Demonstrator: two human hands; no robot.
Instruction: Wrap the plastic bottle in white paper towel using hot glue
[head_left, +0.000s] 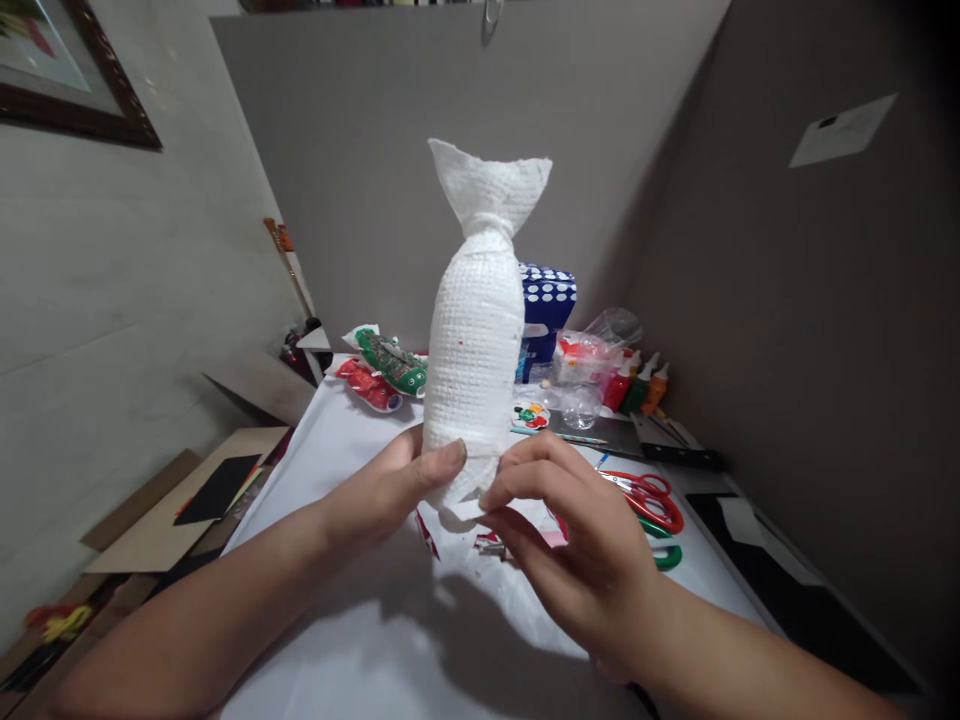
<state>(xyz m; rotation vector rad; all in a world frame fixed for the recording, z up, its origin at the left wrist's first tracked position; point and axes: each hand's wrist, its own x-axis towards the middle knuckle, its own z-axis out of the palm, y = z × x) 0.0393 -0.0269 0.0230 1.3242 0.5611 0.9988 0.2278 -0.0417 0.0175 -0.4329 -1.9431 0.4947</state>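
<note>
A tall bottle-shaped object wrapped in white paper towel [474,340] stands upright above the white table [352,640], its top twisted into a flared tuft. My left hand [390,490] grips its base from the left, thumb pressed on the wrap. From the right, my right hand [577,530] pinches the loose lower edge of the paper with fingertips closed on it. What is inside the wrap is hidden.
Behind the wrapped object sit a blue polka-dot box [547,300], paint bottles [637,385], a small paint palette [530,415], clear plastic cups [577,405] and red and green painted pieces [382,372]. Red scissors [649,500] lie at the right. Cardboard sheets [187,500] lie at the left.
</note>
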